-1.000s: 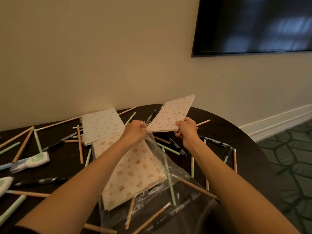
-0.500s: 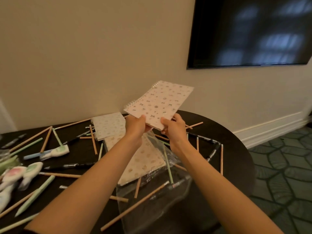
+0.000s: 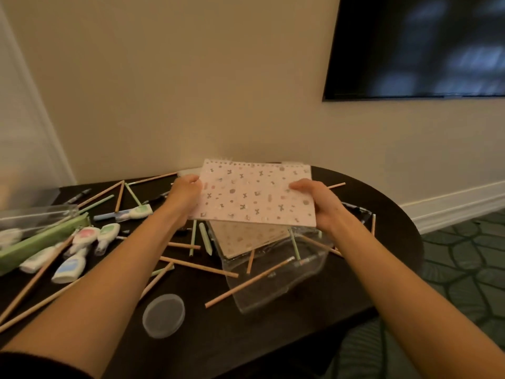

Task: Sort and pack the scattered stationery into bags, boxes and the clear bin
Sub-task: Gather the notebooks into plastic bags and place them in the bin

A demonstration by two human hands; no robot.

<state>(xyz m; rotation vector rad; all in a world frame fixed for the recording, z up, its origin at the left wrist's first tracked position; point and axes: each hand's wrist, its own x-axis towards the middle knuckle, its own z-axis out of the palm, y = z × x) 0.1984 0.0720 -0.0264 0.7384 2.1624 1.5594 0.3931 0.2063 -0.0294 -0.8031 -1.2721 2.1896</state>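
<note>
Head view: left hand (image 3: 186,193) and right hand (image 3: 318,207) grip the notebook (image 3: 255,199) by its sides above the clear bag (image 3: 276,292) (seemingly near empty); pencils (image 3: 199,266) and correction tapes (image 3: 109,231) lie loose, so most sorting remains.

The left grip (image 3: 185,195) and right grip (image 3: 319,207) hold a spotted spiral notebook (image 3: 254,198) by its side edges, above the dark worktop (image 3: 246,340). Under it, a second notebook (image 3: 246,237) rests against a clear bag (image 3: 276,295). Pencils (image 3: 250,282) lie scattered around, correction tapes (image 3: 82,239) to the left, and a round lid (image 3: 163,315) near.
</note>
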